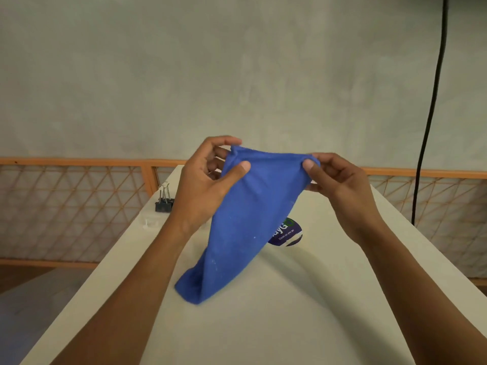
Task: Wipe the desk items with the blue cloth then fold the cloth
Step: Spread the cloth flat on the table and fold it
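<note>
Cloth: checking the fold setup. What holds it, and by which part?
Left hand and right hand pinch the cloth by its top corners; its lower end rests on the desk.

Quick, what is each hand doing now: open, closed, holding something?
Left hand: closed, pinching the top edge of the blue cloth.
Right hand: closed, pinching the same cloth's other top corner.

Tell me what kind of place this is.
Probably a plain indoor workspace: a white desk with black binder clips on it, a bare grey wall behind, and an orange-framed lattice railing. The left hand and right hand pinch a blue cloth.
</note>
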The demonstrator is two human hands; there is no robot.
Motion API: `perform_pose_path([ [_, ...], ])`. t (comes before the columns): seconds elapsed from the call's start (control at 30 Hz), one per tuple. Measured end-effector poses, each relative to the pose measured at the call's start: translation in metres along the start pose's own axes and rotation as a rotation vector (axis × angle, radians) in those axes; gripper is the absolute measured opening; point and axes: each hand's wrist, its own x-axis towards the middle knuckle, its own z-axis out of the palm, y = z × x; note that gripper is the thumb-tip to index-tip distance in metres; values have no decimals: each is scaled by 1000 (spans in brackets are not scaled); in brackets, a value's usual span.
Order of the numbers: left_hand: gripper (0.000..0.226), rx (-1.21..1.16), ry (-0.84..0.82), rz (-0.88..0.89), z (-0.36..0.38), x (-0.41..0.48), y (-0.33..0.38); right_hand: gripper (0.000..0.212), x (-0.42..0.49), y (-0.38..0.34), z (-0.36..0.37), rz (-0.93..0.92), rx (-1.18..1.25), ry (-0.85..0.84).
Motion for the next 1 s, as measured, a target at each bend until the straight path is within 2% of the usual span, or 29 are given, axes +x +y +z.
perform_pose_path([
  [0.1,29,-103,-68,-91,-8,4,9,20,2,-13,6,17,92,-72],
  [0.17,18,-196,-253,-177,-18,-2,12,18,-3,-14,0,51,110,-202],
  [0.3,11,-296,-687,-247,-37,-27,8,29,-21,-5,-17,151,164,-620],
  [0.37,12,-263,-895,-219,-42,-38,1,13,-32,3,-20,207,195,-749],
  [0.43,13,-205,-994,-234,-45,-45,-8,8,-40,13,-17,274,186,-793],
  [0.53,9,-92,-892,-389,-51,-46,-19,8,-43,32,-5,341,54,-786],
  [0.67,16,151,-793,-644,-60,-51,-45,16,-46,63,14,445,-141,-691],
  [0.77,19,275,-791,-790,-68,-55,-60,12,-48,92,24,373,-377,-563],
  [0.87,20,272,-720,-776,-72,-52,-62,12,-47,108,34,332,-439,-434],
  [1.0,23,226,-615,-729,-76,-50,-62,16,-43,111,48,269,-418,-341],
])
